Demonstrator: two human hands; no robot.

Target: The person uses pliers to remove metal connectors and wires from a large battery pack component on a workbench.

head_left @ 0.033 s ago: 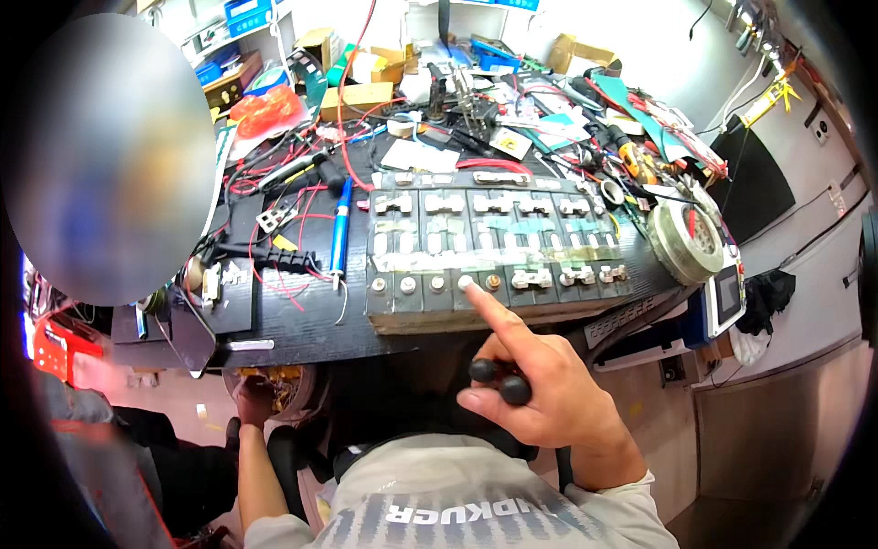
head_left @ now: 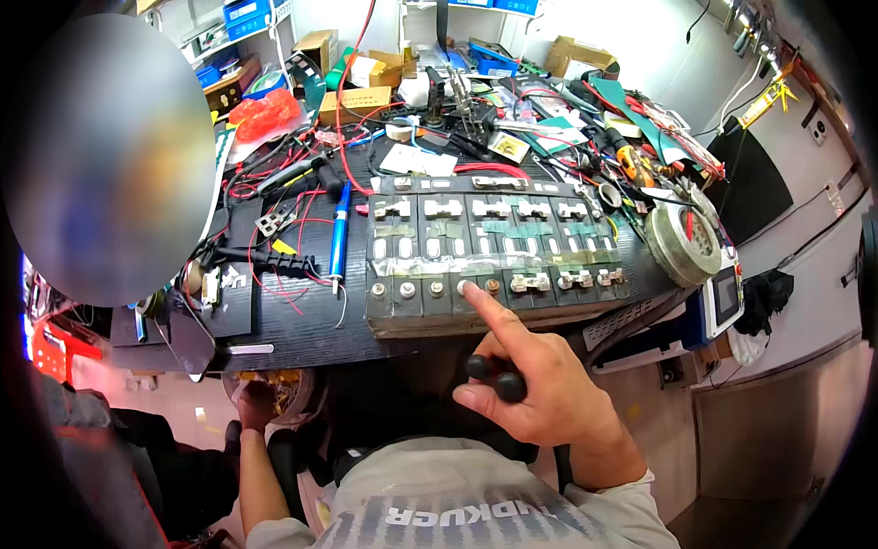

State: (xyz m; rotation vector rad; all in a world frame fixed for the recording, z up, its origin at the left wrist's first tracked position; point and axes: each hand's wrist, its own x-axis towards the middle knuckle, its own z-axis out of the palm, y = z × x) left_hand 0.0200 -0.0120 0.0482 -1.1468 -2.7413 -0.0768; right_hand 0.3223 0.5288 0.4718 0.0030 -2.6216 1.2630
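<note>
A battery pack (head_left: 494, 242) of dark upright cells, with clear tape across its top, lies on the bench in front of me. My right hand (head_left: 540, 384) points with its index finger at a bare round terminal (head_left: 464, 286) in the near row, the fingertip at or just over it. Curled in its other fingers is a tool with two black rounded handle ends (head_left: 508, 387); the rest of it is hidden. Metal connector pieces (head_left: 530, 282) sit on the terminals further right. My left hand (head_left: 255, 403) hangs below the bench edge at a round bin (head_left: 306, 403), its fingers not clear.
A blue pen-shaped tool (head_left: 340, 238) and red wires lie left of the pack. On its right is a spool (head_left: 681, 242). Tools, boxes and cables crowd the back of the black bench (head_left: 384, 348). Another person's dark clothing (head_left: 174, 457) shows at lower left.
Almost nothing differs. The view has shifted very slightly; my right hand keeps its pointing pose at the same terminal.
</note>
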